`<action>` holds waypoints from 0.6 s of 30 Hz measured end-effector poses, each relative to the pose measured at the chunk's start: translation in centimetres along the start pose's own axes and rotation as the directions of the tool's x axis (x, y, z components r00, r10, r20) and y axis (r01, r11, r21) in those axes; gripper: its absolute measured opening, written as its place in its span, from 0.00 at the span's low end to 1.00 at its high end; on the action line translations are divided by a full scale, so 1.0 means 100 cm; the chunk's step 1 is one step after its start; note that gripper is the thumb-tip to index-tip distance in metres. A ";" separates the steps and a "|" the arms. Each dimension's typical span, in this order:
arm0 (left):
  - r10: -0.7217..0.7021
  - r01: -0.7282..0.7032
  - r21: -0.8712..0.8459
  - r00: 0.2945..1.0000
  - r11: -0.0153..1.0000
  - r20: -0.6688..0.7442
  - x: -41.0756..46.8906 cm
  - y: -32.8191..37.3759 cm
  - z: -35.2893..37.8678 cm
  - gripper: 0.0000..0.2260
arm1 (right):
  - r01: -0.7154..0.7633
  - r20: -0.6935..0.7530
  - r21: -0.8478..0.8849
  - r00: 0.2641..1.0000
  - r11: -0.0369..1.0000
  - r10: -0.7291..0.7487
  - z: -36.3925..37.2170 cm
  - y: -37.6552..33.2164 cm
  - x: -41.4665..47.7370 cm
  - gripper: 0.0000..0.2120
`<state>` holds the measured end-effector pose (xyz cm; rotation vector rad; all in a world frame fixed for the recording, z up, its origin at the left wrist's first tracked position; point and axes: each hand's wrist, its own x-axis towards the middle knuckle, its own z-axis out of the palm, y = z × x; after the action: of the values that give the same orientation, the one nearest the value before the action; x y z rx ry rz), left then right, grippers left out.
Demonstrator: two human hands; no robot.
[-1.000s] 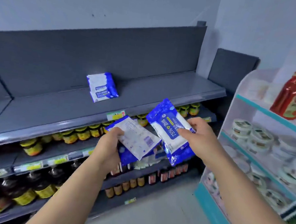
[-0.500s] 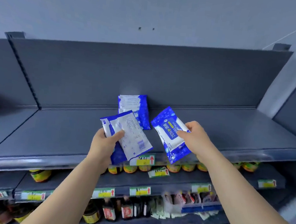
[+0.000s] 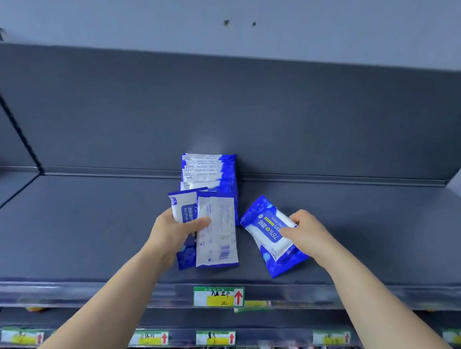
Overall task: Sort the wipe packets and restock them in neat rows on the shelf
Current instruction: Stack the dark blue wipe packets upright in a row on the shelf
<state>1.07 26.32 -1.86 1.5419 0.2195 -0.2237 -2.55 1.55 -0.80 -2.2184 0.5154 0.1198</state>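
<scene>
While the left hand (image 3: pixel 174 229) grips two wipe packets (image 3: pixel 218 229) fanned over the middle of the shelf (image 3: pixel 77 230), thumb clamped across the top one (printed back facing up), the right hand (image 3: pixel 306 235) curls round a blue 75% packet (image 3: pixel 270 235) just beside them. Another stack of packets (image 3: pixel 209 172) sits at the shelf's back edge, right behind.

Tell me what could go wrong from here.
1. The left hand grips two overlapping packets under one thumb; one might slip out.
2. The right hand holds the front-up packet, while the upper of the left's pair shows its barcode side, so the row's facings may end up mixed.
</scene>
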 end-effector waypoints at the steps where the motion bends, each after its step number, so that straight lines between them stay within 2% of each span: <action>1: 0.010 -0.010 -0.004 1.000 1.000 0.016 0.002 0.000 0.000 0.14 | -0.003 -0.006 -0.003 1.000 1.000 0.003 0.001 0.000 0.000 0.08; 4: 0.027 -0.021 -0.081 0.997 0.996 0.073 0.005 0.000 -0.002 0.13 | -0.007 -0.075 0.106 0.997 0.994 0.015 0.001 -0.002 -0.001 0.08; 6: 0.019 -0.004 -0.144 0.995 0.990 0.101 0.008 0.001 -0.004 0.13 | -0.013 -0.081 0.347 0.996 0.938 0.044 0.000 -0.005 -0.002 0.10; 8: 0.013 0.005 -0.195 0.996 0.981 0.090 0.012 0.003 -0.004 0.13 | -0.070 0.054 0.656 0.998 0.751 0.046 0.001 -0.011 -0.004 0.11; 9: 0.018 0.000 -0.212 0.997 0.977 0.081 0.013 0.004 -0.003 0.13 | -0.112 0.123 0.752 0.992 0.650 0.029 0.003 -0.015 -0.005 0.11; 10: 0.029 -0.011 -0.222 0.996 0.975 0.079 0.015 0.005 -0.002 0.14 | -0.149 0.175 0.797 0.984 0.586 0.011 0.007 -0.019 -0.005 0.11; 13: 0.081 -0.050 -0.254 0.990 0.966 0.113 0.016 0.011 0.003 0.13 | -0.213 0.270 0.808 0.963 0.550 -0.023 0.025 -0.031 -0.004 0.10; 18: 0.166 -0.109 -0.265 0.965 0.958 0.202 0.009 0.023 0.006 0.12 | -0.243 0.283 0.851 0.959 0.466 -0.017 0.042 -0.042 0.001 0.09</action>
<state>2.55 25.73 0.13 1.2614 -0.0375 -0.2455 -0.36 7.10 -0.52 -1.0925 0.4338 0.1597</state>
